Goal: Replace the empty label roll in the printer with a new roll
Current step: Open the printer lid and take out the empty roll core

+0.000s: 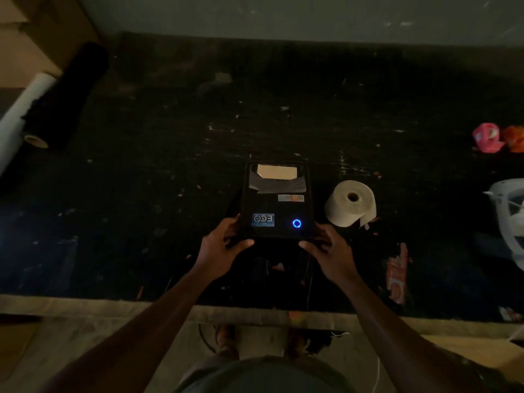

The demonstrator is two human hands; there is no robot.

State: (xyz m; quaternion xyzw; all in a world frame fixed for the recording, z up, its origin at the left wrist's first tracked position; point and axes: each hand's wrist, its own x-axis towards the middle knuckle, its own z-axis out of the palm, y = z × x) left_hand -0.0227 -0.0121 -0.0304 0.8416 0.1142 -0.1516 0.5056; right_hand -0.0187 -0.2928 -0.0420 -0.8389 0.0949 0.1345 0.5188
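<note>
Left hand (224, 245) and right hand (326, 248) are gripping the printer's (278, 199) near corners, long axis running away from them. New roll (351, 202) lying just beyond the right hand, core facing up.

**Dark worktable and the things on it**

A dark, scuffed table (170, 165) is carrying a printer (278, 199), a paper roll (351, 204) just beside it, two long rolls (42, 109) far left, and pink and orange items (487, 137) far right.
</note>
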